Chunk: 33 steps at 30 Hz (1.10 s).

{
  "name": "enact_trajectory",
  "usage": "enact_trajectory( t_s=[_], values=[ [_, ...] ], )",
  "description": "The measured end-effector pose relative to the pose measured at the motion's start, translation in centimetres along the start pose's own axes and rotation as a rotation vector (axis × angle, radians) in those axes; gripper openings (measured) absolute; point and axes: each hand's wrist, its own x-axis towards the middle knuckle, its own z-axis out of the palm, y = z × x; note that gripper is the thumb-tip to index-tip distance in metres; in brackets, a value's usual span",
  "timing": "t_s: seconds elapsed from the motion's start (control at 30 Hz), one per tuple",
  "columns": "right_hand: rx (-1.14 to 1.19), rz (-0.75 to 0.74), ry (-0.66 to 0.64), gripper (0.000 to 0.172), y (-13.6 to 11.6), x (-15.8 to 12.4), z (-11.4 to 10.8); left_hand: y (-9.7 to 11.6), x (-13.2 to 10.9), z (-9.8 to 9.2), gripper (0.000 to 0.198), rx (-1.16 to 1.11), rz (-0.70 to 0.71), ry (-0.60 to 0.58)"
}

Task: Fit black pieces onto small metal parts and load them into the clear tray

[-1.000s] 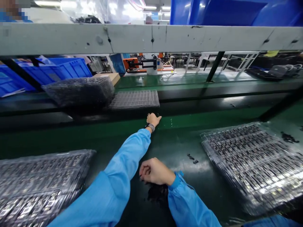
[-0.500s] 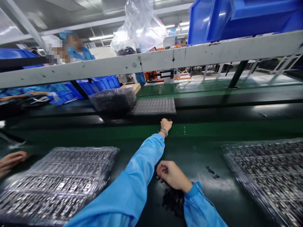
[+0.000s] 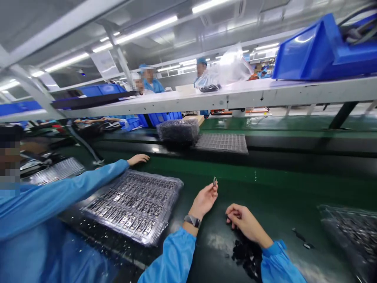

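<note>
My left hand (image 3: 205, 199) is raised over the green work surface, its fingertips pinching a small metallic part (image 3: 215, 181). To its right, my right hand (image 3: 246, 221) is curled, thumb and fingers together around something small and dark, mostly hidden. Just below the right hand lies a pile of small black pieces (image 3: 246, 257). A clear tray (image 3: 176, 188) filled with rows of small parts sits left of my left hand. Another filled tray (image 3: 335, 216) is at the right edge. Two loose dark pieces (image 3: 299, 236) lie between my right hand and that tray.
A co-worker's blue sleeve (image 3: 97, 182) reaches in from the left, the hand beyond the left tray. Stacked clear trays (image 3: 178, 131) and a flat clear tray (image 3: 223, 143) stand at the back. Above runs a white shelf (image 3: 182, 103) with a blue bin (image 3: 306, 51).
My left hand has drawn back from near the rear tray and now shows a small part at its fingertips. The view has turned left and up, and the co-worker's arm has come into sight.
</note>
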Motion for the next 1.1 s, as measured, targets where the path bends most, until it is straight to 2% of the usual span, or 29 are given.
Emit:
enact_trajectory(
  t_s=[0.1, 0.2, 0.3, 0.4, 0.47, 0.6, 0.8, 0.93, 1.1],
  values=[
    [-0.025, 0.006, 0.013, 0.04, 0.0, 0.0, 0.0, -0.3, -1.2, -1.8, 0.011, 0.012, -0.005, -0.014],
    [-0.037, 0.006, 0.04, 0.043, 0.2, 0.2, -0.5, -0.4, -1.4, -2.4, 0.013, 0.084, 0.042, -0.085],
    [-0.037, 0.018, 0.065, 0.045, 0.6, 0.4, -1.1, -0.7, -0.9, -2.1, 0.029, 0.196, 0.085, -0.135],
    [-0.033, 0.025, 0.103, 0.046, 0.6, 0.3, -1.6, -1.4, -0.2, -1.1, 0.045, 0.369, 0.141, -0.134],
    [-0.034, 0.022, 0.129, 0.045, 0.1, 0.0, -1.9, -1.9, 0.0, -0.3, 0.049, 0.54, 0.207, -0.122],
    [-0.025, 0.035, 0.163, 0.04, -1.4, -0.5, -2.3, -2.6, -0.6, 0.4, 0.042, 0.847, 0.328, -0.074],
    [0.044, -0.029, 0.309, 0.024, -1.4, -0.4, -2.9, -3.3, -2.1, 0.1, 0.026, 1.162, 0.581, -0.144],
    [0.074, -0.054, 0.345, 0.021, -1.2, -0.6, -2.9, -4.3, -2.4, 0.2, 0.024, 1.285, 0.622, -0.221],
    [0.092, -0.061, 0.332, 0.023, -1.3, -0.8, -2.8, -5.2, -2.4, 0.0, 0.025, 1.363, 0.64, -0.248]
  ],
)
